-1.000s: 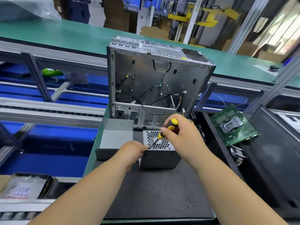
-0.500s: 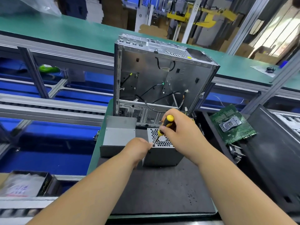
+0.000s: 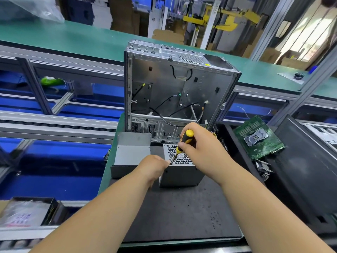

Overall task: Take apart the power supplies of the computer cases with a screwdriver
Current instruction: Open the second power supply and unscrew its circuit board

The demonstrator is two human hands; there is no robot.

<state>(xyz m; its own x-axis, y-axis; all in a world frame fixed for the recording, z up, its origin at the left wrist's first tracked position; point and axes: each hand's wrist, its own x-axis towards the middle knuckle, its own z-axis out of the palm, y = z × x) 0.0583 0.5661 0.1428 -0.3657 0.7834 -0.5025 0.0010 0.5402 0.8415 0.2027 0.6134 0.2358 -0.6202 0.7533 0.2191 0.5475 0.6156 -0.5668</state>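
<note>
A grey power supply (image 3: pixel 182 174) with a honeycomb grille on top stands on the black mat (image 3: pixel 182 216). My right hand (image 3: pixel 202 152) grips a yellow-and-black screwdriver (image 3: pixel 184 139), its tip set at the grille's near left corner. My left hand (image 3: pixel 153 167) holds the power supply's left edge, fingers curled at that corner. Behind stands the open, emptied computer case (image 3: pixel 175 92) with loose black cables inside.
A grey metal cover (image 3: pixel 131 154) lies left of the power supply. A green motherboard (image 3: pixel 257 137) and a heatsink sit in a black bin on the right. A box with a plastic bag (image 3: pixel 27 212) is at lower left. Conveyor rails run on the left.
Both hands have stayed at the power supply's near left corner; the screwdriver handle stands slightly more upright. The view has shifted a little.
</note>
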